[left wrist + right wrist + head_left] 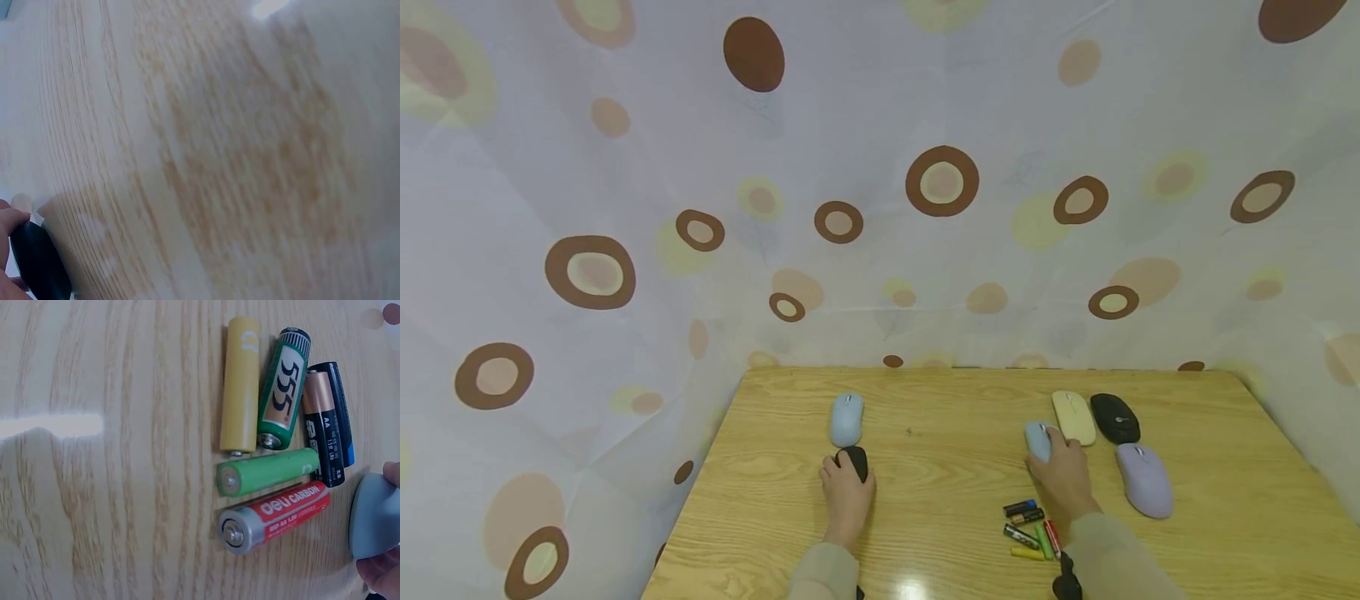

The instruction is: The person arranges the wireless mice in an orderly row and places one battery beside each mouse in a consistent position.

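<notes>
In the head view my left hand (847,500) grips a small black computer mouse (854,461), its fingers round the sides. The left wrist view catches only the edge of that black mouse (39,262) at lower left. Just beyond it lies a light blue mouse (847,420). On the right, my right hand (1065,479) holds a second light blue mouse (1037,439) and covers part of it. The right wrist view has this blue mouse (375,515) at its right edge, with fingertips on its sides. Close to it lies a group of several batteries (240,387).
A cream mouse (1074,417), a larger black mouse (1116,418) and a lilac mouse (1146,481) lie right of my right hand. The batteries include a green one (269,472) and a red one (281,512). A patterned curtain (880,250) hangs behind the wooden table (940,500).
</notes>
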Available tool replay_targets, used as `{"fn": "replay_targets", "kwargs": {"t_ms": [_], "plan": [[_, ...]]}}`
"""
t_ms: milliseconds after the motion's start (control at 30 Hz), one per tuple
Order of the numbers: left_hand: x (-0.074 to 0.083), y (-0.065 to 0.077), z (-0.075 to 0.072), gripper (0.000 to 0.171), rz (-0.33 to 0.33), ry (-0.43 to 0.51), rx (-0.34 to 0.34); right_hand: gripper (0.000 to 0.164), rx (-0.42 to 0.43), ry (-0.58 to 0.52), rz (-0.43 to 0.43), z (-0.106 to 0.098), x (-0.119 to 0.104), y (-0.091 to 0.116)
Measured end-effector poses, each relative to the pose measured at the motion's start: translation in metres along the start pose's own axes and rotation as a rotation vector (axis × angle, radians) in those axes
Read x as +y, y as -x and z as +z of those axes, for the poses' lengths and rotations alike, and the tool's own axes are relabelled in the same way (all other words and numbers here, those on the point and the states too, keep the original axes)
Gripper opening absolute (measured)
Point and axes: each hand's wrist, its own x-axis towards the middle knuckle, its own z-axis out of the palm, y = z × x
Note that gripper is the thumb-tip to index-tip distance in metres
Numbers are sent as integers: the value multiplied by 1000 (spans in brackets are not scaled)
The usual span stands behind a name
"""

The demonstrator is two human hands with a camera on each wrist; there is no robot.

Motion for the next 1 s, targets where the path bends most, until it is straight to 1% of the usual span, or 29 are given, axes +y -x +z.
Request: {"fn": "replay_targets", "kwargs": {"t_ms": [267,400,533,667,767,833,1000], "plan": [[-1,1,1,46,-1,14,21,65,-8,-3,2,0,0,2],[0,0,0,47,-13,20,11,66,-23,-10,5,0,2,0],[2,-2,-2,48,-34,53,6,67,-20,-20,8,1,4,0],[5,-3,-3,46,-35,93,22,68,-11,-25,8,2,5,1],[12,-3,-1,45,-12,137,19,68,-9,-21,13,3,7,1],[20,-3,1,46,3,167,6,68,-9,-17,16,3,8,1],[40,-7,7,46,52,207,6,67,-4,-9,5,4,9,1]]}}
